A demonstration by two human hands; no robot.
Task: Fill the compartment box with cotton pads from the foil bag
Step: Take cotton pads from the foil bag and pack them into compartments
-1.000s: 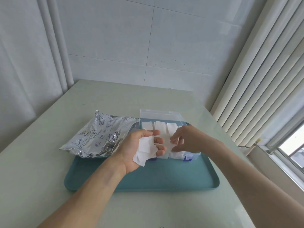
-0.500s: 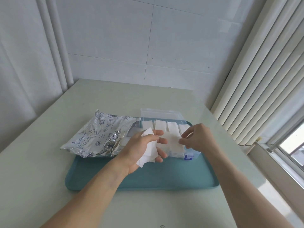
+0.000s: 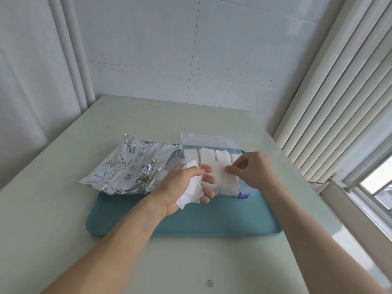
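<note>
Left hand (image 3: 180, 185) grip curls round loose white cotton pads (image 3: 192, 193); right hand (image 3: 252, 170) pinches one by its edge over the clear compartment box (image 3: 224, 179). Pads look light, soft, floppy.

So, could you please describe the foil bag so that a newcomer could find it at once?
Start at the teal tray on the pale table. The foil bag lies over the tray's far left corner, left of the clear compartment box. It is the only crinkled, shiny silver thing there, printed with dark blue fish drawings, while its neighbours are plain white pads and clear plastic.
</note>
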